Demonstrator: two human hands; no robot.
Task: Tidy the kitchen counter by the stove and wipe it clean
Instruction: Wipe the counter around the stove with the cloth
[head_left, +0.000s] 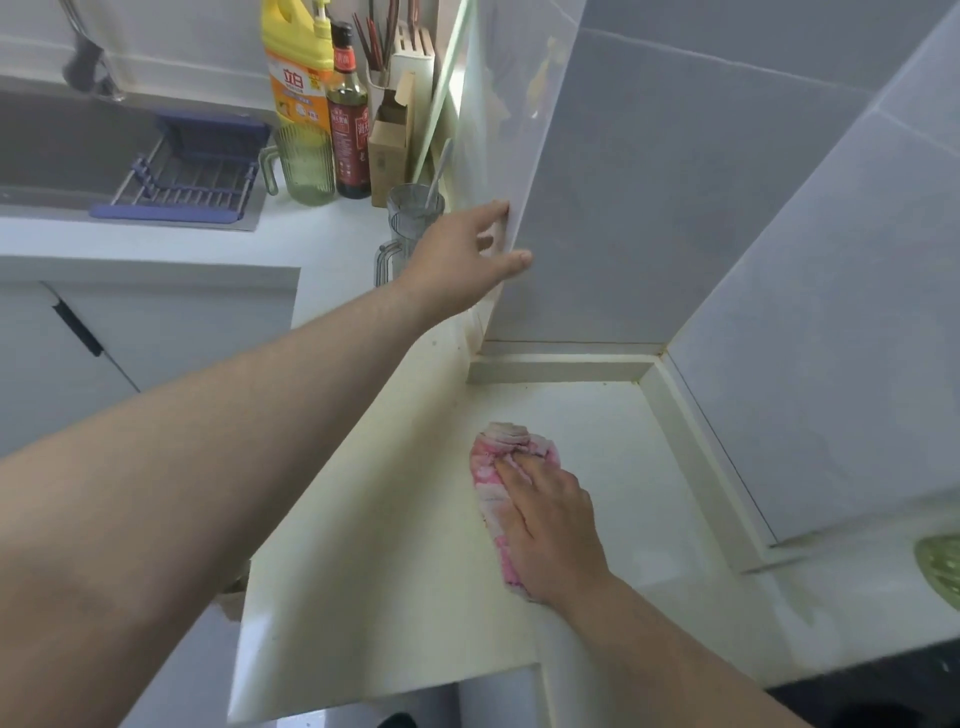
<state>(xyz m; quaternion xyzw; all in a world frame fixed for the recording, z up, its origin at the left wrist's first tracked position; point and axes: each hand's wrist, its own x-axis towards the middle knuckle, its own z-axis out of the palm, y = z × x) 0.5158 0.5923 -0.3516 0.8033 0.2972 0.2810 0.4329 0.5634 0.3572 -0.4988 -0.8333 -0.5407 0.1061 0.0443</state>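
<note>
Logging what I can make out from the head view, item by item.

- Right hand (545, 514): palm down on the cloth (493, 467), fingers nearly straight and close together, tips sunk into its folds. It presses on the cloth and does not grip it.
- Cloth: pink and white, bunched into a long roll. It lies on the counter (405, 561) in the recessed corner bay, near the raised back ledge but apart from it. Its right side is hidden under the hand.
- Left hand (467, 254): the arm stretches up and across from the lower left. Fingers are extended, with the thumb on the near face of the tiled wall corner (623, 208) and the other fingers along its edge, partly hidden. I read it as resting there, holding nothing.
- Counter: cream-white, with yellowish staining along the ledge and seams.
- Clear jug (413, 208): just behind the left hand, with a pale utensil standing in it.
- Cluster further back by the wall: green ribbed jug (306, 166), dark sauce bottle (350, 130), yellow detergent bottle (296, 62), cardboard box (389, 150), knife block (413, 49).
- Sink (52, 156): upper left, with a blue drying rack (192, 176) set across it.
- Cabinet door (156, 332): below the counter, on the left.
- Green object (940, 566): cut off at the right edge, so I cannot tell what it is.
</note>
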